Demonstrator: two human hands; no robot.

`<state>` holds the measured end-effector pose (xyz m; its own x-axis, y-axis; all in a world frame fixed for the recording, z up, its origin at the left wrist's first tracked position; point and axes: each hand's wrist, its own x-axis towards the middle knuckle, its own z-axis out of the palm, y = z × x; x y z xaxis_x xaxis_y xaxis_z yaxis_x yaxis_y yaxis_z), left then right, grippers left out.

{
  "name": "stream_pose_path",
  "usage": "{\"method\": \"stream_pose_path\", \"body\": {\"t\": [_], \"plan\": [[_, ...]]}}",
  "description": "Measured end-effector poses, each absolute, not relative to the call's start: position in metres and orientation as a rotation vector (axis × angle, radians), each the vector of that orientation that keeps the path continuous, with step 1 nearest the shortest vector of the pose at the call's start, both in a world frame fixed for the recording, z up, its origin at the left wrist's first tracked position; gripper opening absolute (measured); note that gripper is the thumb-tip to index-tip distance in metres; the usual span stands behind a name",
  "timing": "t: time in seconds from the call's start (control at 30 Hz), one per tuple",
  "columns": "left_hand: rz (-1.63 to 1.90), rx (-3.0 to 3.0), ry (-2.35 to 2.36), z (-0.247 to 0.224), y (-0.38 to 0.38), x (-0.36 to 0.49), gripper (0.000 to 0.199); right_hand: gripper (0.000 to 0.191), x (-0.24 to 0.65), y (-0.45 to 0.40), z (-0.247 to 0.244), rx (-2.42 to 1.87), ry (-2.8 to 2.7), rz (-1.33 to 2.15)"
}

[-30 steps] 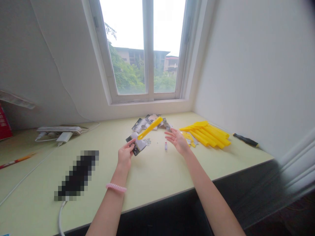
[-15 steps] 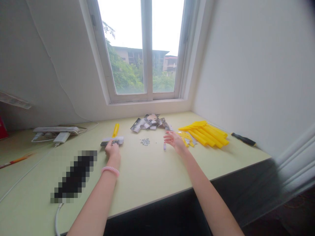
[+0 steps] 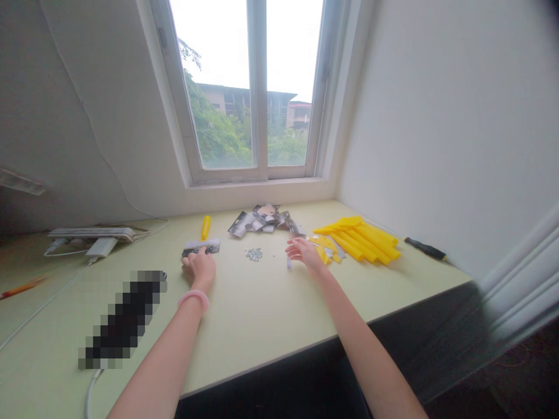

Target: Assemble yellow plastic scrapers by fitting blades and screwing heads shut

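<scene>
Left grip (image 3: 198, 269) curled, holding near edge of packaging card (image 3: 201, 248) on desk (image 3: 244, 331); right grip (image 3: 305, 253) open, empty, just beside small purple item (image 3: 289, 263).

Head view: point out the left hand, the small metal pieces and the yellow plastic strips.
Left hand (image 3: 198, 269): head view, on its back.
Small metal pieces (image 3: 254, 254): head view, on the pile's middle.
Yellow plastic strips (image 3: 362, 241): head view, on the heap's middle.

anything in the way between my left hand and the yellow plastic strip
Yes: the card packet sits right at the fingertips of the left hand, between it and the yellow plastic strip.
</scene>
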<state>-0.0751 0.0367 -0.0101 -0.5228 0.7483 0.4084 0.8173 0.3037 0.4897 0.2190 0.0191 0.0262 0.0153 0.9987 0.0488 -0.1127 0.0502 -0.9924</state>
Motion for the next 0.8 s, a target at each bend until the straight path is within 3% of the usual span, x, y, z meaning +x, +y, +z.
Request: {"method": "stream_pose_path", "body": {"t": [0.3, 0.5, 0.63, 0.8], "plan": [[-1.014, -1.720, -2.208, -0.004, 0.028, -0.065, 0.033, 0.009, 0.256, 0.021, 0.024, -1.332, -1.362, 0.480], [-1.197, -1.935, -1.939, 0.000, 0.021, -0.048, 0.028, 0.035, 0.344, 0.014, 0.036, -2.108, -1.270, -0.295], [-1.346, -2.057, -1.852, 0.003, 0.014, -0.031, 0.025, 0.037, 0.395, 0.006, 0.035, -2.387, -1.148, -0.378], [-1.494, -2.109, -1.836, 0.003, 0.007, -0.014, 0.022, 0.031, 0.426, 0.004, 0.034, -2.429, -1.287, -0.454]]}}
